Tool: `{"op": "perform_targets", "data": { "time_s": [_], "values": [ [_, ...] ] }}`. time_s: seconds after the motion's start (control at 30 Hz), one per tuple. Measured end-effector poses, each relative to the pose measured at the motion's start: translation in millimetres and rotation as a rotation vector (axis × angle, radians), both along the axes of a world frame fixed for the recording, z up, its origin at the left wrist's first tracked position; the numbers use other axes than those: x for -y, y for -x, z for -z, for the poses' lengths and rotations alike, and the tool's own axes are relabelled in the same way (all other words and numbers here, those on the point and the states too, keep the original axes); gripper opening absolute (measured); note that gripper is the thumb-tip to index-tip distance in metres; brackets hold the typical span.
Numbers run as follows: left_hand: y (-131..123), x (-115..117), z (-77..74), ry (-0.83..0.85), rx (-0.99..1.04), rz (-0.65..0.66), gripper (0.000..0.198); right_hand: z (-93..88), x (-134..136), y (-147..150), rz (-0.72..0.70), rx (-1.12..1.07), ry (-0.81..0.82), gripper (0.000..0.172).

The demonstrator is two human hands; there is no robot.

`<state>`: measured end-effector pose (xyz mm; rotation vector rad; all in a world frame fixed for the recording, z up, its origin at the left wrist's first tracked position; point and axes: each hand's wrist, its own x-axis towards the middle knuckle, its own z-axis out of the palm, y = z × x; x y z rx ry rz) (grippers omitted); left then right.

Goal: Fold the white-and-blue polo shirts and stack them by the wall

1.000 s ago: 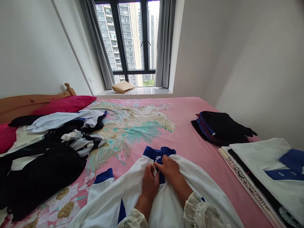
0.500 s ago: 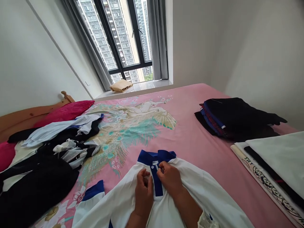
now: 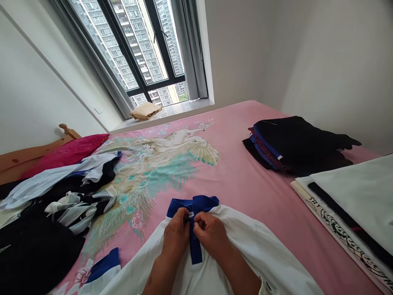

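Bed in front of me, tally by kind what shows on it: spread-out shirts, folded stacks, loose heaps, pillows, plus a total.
Spread-out white shirt: 1
Folded stacks, dark stack and pale stack: 2
Loose clothes heap: 1
Red pillow: 1
Total: 5

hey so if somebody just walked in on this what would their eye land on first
Probably the left hand and right hand at the blue placket of a white shirt, low in the middle. Next, likely the big bird print on the pink bedsheet beyond, then the clothes heap at left and black-topped folded stack at right.
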<state>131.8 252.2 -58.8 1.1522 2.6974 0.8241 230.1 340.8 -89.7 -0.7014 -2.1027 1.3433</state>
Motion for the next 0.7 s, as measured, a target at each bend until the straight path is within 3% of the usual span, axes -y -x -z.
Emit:
{"op": "perform_targets", "data": {
  "time_s": [0.1,0.2,0.4,0.7],
  "values": [
    [4,0,-2.0,-0.046,0.053,0.052,0.011,1.9,1,1,0.028,-0.034,-0.020,0.010],
    [10,2,5.4,-0.135,0.233,0.125,0.013,3.2,2,1,0.024,-0.038,-0.014,0.009],
    [18,10,24.3,-0.421,0.638,0.090,0.018,7.9,3,3,0.017,-0.003,-0.024,0.008],
    [20,14,21.6,-0.518,0.850,0.107,0.024,14.9,5,3,0.011,0.029,0.030,0.006]
  ]
}}
